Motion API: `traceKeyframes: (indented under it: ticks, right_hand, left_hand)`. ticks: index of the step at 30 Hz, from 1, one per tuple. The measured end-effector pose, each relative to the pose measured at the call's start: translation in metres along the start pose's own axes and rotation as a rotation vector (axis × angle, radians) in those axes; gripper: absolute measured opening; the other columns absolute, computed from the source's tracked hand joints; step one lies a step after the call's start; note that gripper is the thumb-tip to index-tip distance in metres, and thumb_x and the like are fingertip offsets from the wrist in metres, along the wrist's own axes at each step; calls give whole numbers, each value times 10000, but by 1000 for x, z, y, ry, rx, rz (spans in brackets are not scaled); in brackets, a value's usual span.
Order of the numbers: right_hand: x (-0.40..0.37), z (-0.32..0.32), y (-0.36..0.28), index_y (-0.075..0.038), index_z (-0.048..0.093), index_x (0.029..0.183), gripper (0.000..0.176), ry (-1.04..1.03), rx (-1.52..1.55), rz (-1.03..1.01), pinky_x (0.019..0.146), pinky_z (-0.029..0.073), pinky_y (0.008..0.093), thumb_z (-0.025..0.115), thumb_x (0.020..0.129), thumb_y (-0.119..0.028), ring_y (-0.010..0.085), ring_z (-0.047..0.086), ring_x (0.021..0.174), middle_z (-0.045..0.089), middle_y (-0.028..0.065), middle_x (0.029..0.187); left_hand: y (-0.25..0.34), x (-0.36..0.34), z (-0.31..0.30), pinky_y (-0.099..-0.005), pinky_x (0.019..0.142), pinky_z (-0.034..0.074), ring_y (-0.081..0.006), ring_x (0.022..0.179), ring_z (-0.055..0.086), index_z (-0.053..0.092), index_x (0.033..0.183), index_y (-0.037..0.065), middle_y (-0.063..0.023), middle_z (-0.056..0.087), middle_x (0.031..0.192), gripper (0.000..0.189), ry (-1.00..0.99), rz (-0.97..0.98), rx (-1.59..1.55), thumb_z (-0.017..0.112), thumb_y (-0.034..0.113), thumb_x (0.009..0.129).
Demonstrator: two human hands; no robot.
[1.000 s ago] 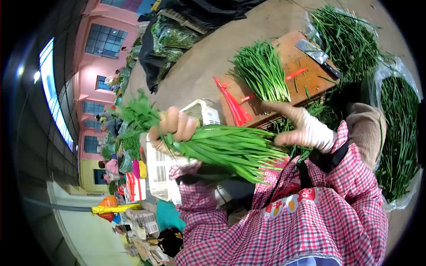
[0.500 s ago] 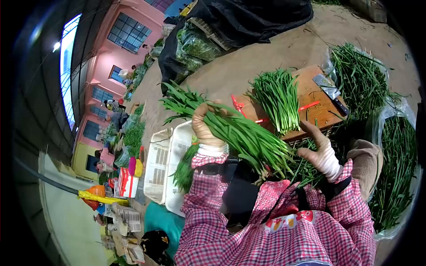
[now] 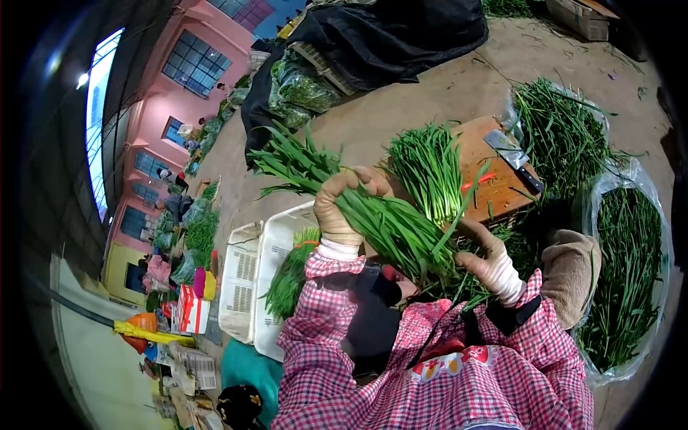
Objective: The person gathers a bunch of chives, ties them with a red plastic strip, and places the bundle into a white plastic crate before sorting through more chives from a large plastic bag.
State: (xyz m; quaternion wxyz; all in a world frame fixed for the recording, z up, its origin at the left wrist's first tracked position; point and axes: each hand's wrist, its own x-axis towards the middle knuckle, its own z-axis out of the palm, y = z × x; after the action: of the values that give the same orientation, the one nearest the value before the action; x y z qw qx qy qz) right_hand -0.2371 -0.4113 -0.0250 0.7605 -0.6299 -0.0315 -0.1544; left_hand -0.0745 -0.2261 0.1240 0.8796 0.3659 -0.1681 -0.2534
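Observation:
My left hand (image 3: 342, 204) is wrapped round a loose bunch of garlic chives (image 3: 398, 233), its leafy tops pointing up-left and its stem ends toward my right hand. My right hand (image 3: 489, 264) is at those stem ends, thumb and fingers apart and curved; whether the fingertips press on them is hard to see. One long leaf sticks up across the gap. Behind, another bunch of chives (image 3: 430, 172) lies on a wooden board (image 3: 484, 197), beside a red tie (image 3: 479, 180) and a knife (image 3: 512, 154) with a black handle.
A white plastic crate (image 3: 271, 251) at the left holds a tied green bunch (image 3: 288, 283). Plastic bags of loose greens (image 3: 622, 269) stand at the right, with more greens (image 3: 555, 122) behind. Black sheeting (image 3: 387, 43) covers stacked produce at the back. People and goods line the far left.
My right hand has moved left and down to the stem ends, its thumb and fingers closer together. My left hand still holds the bunch. The whole view has shifted slightly.

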Motion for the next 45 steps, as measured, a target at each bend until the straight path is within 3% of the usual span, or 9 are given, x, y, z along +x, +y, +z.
traceKeyframes:
  ticks: [8,14,20,24,31,33,36,42,45]
  right_hand:
    - [-13,-8,9,-29,568,1279,477,40,12,170,959,471,331,709,835,-132,182,596,1072,636,94,1167]
    - [1,-19,-2,-50,287,1501,1070,-97,-245,-61,1130,314,390,870,652,-342,304,379,1380,402,195,1484]
    - [39,0,-35,13,176,1519,1230,-365,-101,6,1160,257,379,906,599,-352,302,313,1415,339,224,1512]
    - [48,12,-50,-28,100,1543,1126,-426,358,49,1153,249,348,837,716,-234,230,309,1400,319,145,1519]
    - [43,9,-2,-53,473,1351,675,-152,878,215,905,533,401,771,788,-278,227,633,1044,629,81,1187]
    - [41,-3,11,-39,502,1324,606,-171,1044,264,940,527,433,734,817,-275,262,631,1062,634,109,1187]
    - [39,-13,35,-3,562,1245,540,-281,1239,178,986,493,484,675,863,-368,276,594,1128,630,112,1165]
    - [34,-27,59,-130,251,1515,713,-206,1510,3,951,508,513,613,928,-309,315,607,1099,612,137,1171]
    - [27,-39,77,-131,328,1461,623,-118,1463,40,944,514,497,599,938,-335,302,602,1100,608,127,1175]
  left_hand:
    - [-4,-1,-7,-532,939,487,-323,985,620,705,812,19,-69,662,1011,142,24,-65,-259,661,152,789]
    - [-4,1,-7,-540,833,531,-327,839,637,643,797,30,-101,638,986,193,-34,-81,-137,655,222,814]
    - [-18,8,13,-480,728,582,-293,772,662,578,779,11,-148,613,943,201,-138,-251,-70,624,200,830]
    - [-37,26,33,-404,672,576,-257,702,662,650,827,21,-123,659,894,215,-56,-375,135,643,235,809]
    - [-107,75,79,-397,814,489,-249,874,597,643,1047,9,-131,651,986,346,215,-431,663,665,272,824]
    - [-118,85,84,-401,988,417,-294,1130,532,625,1145,-34,-212,578,1259,488,141,-486,649,718,296,798]
    - [-101,81,86,-367,1006,390,-278,1157,519,625,1221,78,-121,583,1291,450,-185,-418,946,657,342,858]
    - [-70,83,22,-459,1012,409,-362,1282,432,438,1404,54,-178,464,1357,696,-172,-452,910,609,506,903]
    - [-84,51,-13,-355,954,434,-204,1151,510,466,1386,36,-114,543,1299,648,-168,-520,802,614,463,922]
